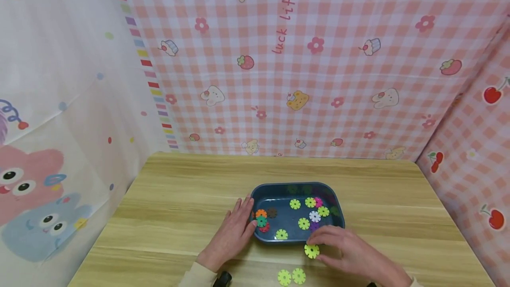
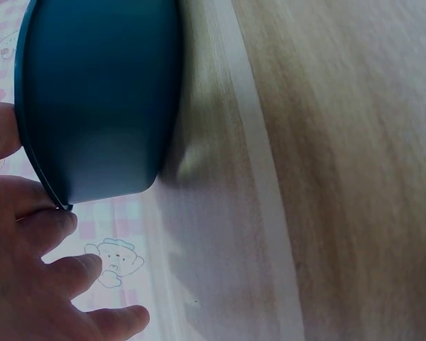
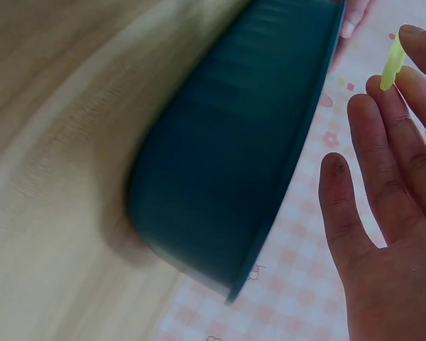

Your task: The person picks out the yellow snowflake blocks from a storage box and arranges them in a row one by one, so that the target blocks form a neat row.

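My right hand (image 1: 348,251) pinches a yellow-green notched plastic disc (image 1: 312,250) just in front of the tray's near right rim. In the right wrist view the disc (image 3: 392,62) appears edge-on between the thumb and fingertips, the other fingers (image 3: 339,206) held out. The dark blue tray (image 1: 275,189) stands on the table, holding several notched discs, mostly yellow-green, plus a white disc (image 1: 314,216), an orange disc (image 1: 260,213) and a green disc (image 1: 261,221). Against the tray's left rim rests my left hand (image 1: 233,233), its fingers extended and its thumb at the rim.
Two yellow-green discs (image 1: 299,276) lie side by side on the wooden table (image 1: 191,189) near its front. A pink checked cloth (image 1: 271,79) hangs behind the table, and printed cloths hang at the left and right.
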Tool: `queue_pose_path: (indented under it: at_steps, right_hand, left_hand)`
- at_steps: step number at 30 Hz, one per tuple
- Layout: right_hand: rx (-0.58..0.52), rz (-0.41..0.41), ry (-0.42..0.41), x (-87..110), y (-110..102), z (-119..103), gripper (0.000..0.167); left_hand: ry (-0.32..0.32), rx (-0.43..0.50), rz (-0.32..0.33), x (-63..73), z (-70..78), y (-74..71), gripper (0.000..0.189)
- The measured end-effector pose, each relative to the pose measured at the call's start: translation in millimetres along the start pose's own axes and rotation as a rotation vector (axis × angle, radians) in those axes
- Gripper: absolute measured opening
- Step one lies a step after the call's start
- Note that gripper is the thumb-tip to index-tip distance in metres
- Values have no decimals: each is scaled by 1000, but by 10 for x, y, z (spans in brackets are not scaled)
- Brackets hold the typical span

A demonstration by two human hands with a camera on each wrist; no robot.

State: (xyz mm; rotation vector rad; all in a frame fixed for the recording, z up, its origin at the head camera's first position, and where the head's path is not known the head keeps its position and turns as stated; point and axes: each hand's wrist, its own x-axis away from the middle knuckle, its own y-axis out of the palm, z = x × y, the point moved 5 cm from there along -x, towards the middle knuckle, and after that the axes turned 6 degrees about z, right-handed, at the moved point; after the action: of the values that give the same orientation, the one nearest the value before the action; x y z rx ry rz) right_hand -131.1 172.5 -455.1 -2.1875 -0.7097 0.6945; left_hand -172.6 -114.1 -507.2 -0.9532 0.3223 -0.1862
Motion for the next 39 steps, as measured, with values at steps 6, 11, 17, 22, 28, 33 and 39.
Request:
queue_pose_path:
  at_steps: [6, 11, 17, 22, 28, 33, 39]
  right_hand:
    - [-40, -83, 104, 63, 58, 35, 28]
    - [-87, -143, 198, 114, 106, 55, 31]
    - [-114, -172, 234, 150, 143, 81, 32]
    - [-176, -202, 229, 194, 200, 113, 31]
    - [-215, -219, 193, 239, 276, 150, 33]
    - [-279, -232, 198, 269, 331, 191, 31]
    - [-324, -238, 212, 295, 392, 248, 28]
  left_hand:
    - [2, 4, 7, 0, 0, -5, 58]
    - [3, 5, 12, 1, 2, -6, 58]
    - [7, 2, 6, -6, 1, -6, 59]
    - [7, 6, 3, -9, 0, -6, 59]
    - [9, 1, 6, -3, 5, -4, 59]
    - [10, -3, 8, -2, 5, -2, 59]
    - [14, -3, 11, -4, 10, -6, 59]
